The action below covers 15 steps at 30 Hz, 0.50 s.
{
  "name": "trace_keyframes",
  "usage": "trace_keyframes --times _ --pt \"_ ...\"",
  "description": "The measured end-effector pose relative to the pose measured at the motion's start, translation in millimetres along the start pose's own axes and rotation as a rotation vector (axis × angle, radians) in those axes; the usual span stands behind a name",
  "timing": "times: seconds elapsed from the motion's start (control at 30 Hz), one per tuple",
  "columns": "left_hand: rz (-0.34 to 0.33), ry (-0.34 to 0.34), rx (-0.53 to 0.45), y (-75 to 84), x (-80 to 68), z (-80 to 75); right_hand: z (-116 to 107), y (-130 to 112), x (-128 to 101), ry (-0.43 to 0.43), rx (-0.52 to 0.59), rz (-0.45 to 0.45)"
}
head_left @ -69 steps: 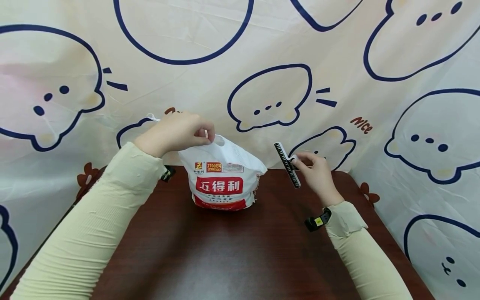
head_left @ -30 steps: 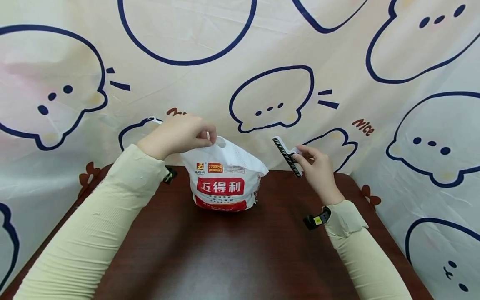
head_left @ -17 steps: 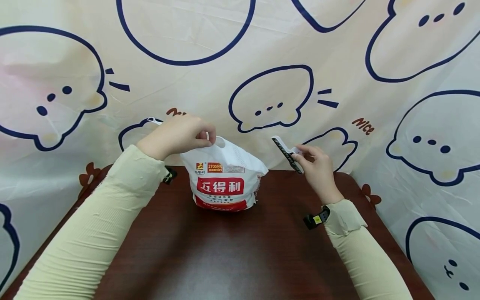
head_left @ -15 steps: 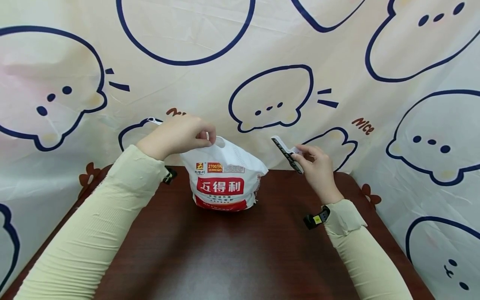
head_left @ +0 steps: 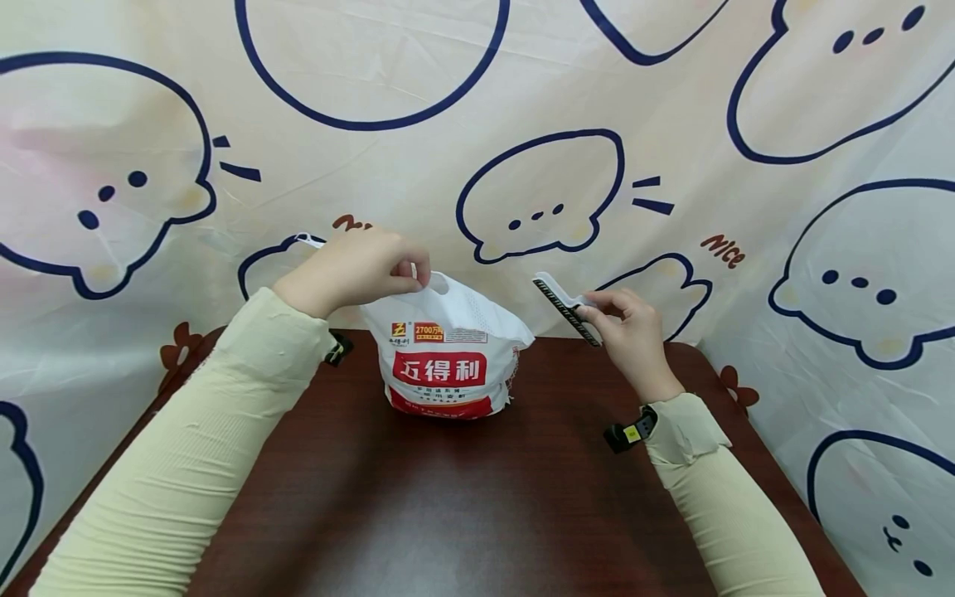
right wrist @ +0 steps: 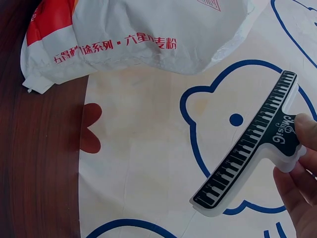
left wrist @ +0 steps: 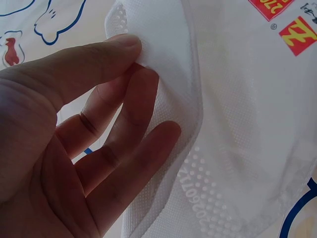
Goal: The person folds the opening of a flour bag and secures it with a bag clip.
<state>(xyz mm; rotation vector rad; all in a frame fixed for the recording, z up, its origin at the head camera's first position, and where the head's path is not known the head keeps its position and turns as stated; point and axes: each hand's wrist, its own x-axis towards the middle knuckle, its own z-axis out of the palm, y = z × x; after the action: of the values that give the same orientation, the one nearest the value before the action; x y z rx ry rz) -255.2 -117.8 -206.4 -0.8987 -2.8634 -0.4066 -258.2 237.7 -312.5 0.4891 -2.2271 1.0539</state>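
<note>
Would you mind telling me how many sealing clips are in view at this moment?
1. The single black-and-white clip with a piano-key print is held off the table in the right hand, to the right of the flour bag. Another could be hidden behind the bag.

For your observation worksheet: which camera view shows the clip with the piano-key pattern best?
The right wrist view: the clip fills much of the frame, its keyboard print is sharp, and the right hand pinches its handle. The head view shows the clip small and edge-on, beside the bag. The left wrist view does not show it.
</note>
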Motion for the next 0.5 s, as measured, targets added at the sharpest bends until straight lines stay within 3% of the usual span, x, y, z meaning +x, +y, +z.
trace_keyframes --times 0.5 --pt "0.004 0.011 0.002 -2.3 -0.5 1.3 0.8 -6.8 2.9 -0.017 0.040 -0.079"
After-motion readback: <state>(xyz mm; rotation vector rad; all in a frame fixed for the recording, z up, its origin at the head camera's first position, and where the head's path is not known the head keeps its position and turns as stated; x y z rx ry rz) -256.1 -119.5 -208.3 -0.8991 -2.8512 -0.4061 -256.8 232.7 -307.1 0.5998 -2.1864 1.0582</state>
